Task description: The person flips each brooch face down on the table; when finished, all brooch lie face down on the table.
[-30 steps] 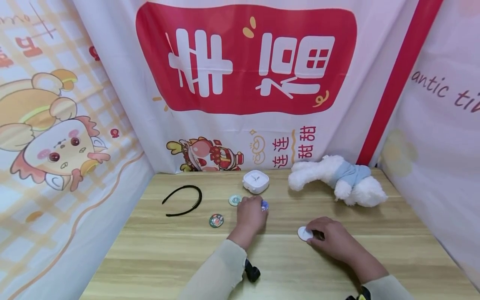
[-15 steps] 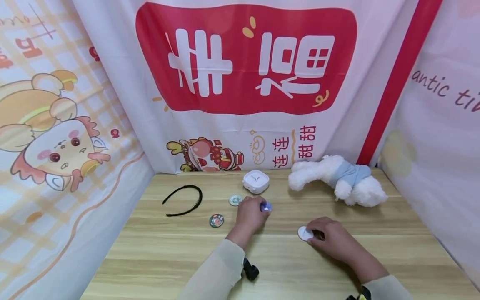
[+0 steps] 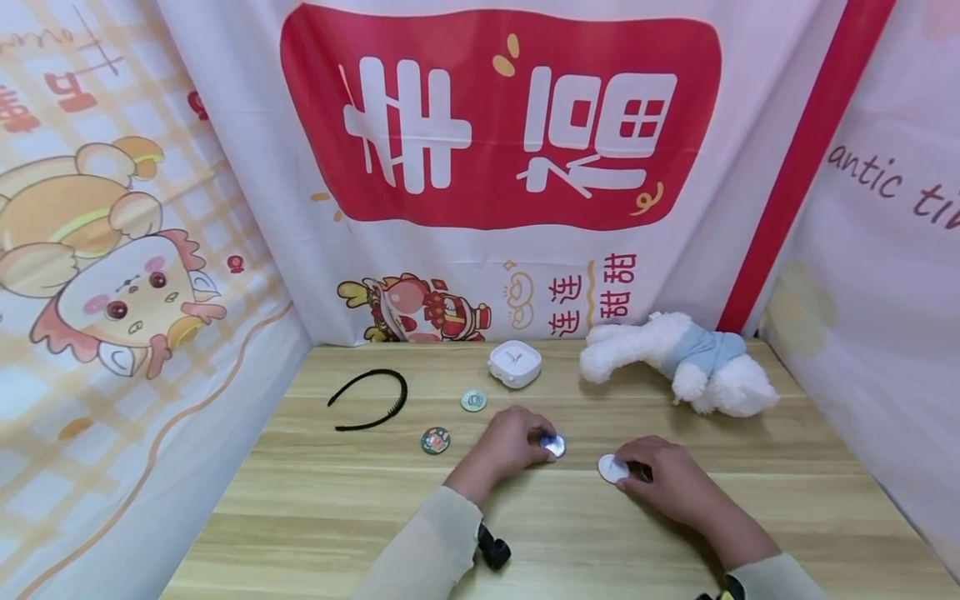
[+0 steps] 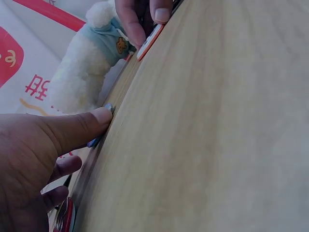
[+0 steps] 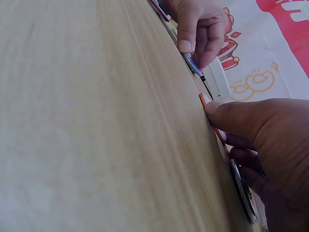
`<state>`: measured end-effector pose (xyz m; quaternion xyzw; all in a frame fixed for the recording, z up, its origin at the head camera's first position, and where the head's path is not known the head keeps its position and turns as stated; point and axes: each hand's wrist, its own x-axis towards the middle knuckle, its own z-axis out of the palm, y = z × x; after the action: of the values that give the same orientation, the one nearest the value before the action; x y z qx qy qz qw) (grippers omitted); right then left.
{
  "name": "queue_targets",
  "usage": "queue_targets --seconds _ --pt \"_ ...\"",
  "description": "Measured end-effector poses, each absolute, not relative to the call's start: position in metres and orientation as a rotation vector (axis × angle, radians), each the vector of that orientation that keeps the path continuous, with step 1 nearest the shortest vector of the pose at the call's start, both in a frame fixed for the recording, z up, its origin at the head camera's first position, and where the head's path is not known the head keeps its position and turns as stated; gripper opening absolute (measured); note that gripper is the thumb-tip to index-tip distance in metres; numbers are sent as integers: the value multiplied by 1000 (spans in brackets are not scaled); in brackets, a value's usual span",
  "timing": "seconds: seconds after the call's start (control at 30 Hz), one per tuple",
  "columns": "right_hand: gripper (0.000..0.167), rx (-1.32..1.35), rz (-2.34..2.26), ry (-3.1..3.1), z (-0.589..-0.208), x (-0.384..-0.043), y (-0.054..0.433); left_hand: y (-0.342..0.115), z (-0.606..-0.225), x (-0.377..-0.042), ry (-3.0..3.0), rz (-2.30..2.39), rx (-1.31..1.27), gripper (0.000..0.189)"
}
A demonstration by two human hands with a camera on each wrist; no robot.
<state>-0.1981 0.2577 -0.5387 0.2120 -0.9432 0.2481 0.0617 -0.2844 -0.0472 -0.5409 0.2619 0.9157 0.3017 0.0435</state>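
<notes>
My left hand (image 3: 510, 442) pinches the edge of a small blue round badge (image 3: 553, 445), thumb on the near side. In the left wrist view its thumb lies along the blue badge, close to the tabletop. To the right, my right hand (image 3: 667, 479) pinches a white round badge (image 3: 612, 468) between thumb and fingers. This white badge (image 5: 219, 133) shows a red edge in the right wrist view. A dark object with a shiny rim (image 5: 244, 193) shows below my right fingers; its kind is unclear. The two held badges are apart.
A pale green badge (image 3: 473, 401) and a dark patterned badge (image 3: 435, 440) lie left of my hands. Behind are a white clock (image 3: 514, 364), a black headband (image 3: 401, 400) and a white plush toy (image 3: 675, 358) on the wooden table (image 3: 315, 517).
My left hand has moved rightward and nearer, bringing the blue badge from in front of the clock towards the white one. My right hand stays in place with the white badge.
</notes>
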Motion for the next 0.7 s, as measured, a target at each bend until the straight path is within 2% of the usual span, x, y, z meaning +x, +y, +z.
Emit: queue_targets --seconds 0.43,0.7 --pt "33 634 740 -2853 -538 -198 257 -47 -536 -263 2778 728 1131 30" --pt "32 649 734 -2850 -539 -198 258 -49 -536 -258 2809 686 1140 27"
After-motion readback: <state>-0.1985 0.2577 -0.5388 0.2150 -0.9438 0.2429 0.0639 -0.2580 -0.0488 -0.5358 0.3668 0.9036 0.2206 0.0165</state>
